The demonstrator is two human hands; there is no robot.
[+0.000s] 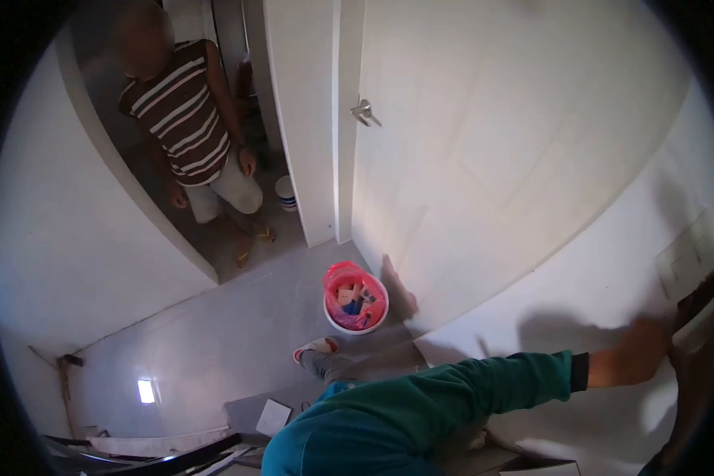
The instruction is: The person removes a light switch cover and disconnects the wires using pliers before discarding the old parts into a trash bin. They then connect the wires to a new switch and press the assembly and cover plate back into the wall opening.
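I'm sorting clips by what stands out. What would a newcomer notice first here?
A white bucket lined with a red bag sits on the grey floor by the closed white door. A teal-sleeved arm stretches right, its hand against the wall. A person in a striped shirt stands in the doorway at upper left.

Strong fisheye view: a black ring cuts off all four corners, and the door (484, 151) and walls bow outward toward the edges. Light is soft and fairly dim, brightest across the door at upper centre. A small glare patch sits on the floor (146, 390) at lower left. Shadows fall on the wall (587, 317) at right and beside the bucket (355, 297). The hand (635, 355) at right is blurred, and the whole picture is grainy.
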